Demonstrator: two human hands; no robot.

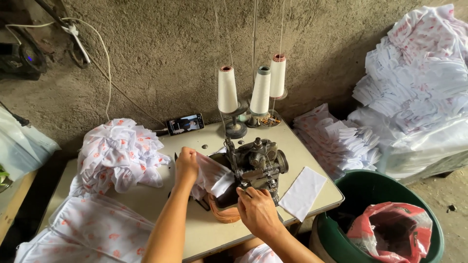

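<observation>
On the pale surface (204, 229) at lower centre sits my dark sewing machine (256, 165), where my left hand (186, 164) has its fingers clamped on the white fabric piece (213, 176) and my right hand (257, 210) lies with fingers together at the needle.

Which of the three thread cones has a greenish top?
The middle cone. Its cap is pale green, while the left cone and the right cone, which stands farther back, have reddish-brown tops.

Dim, soft daylight from the right; sharp centre, corners bowed and dark
</observation>
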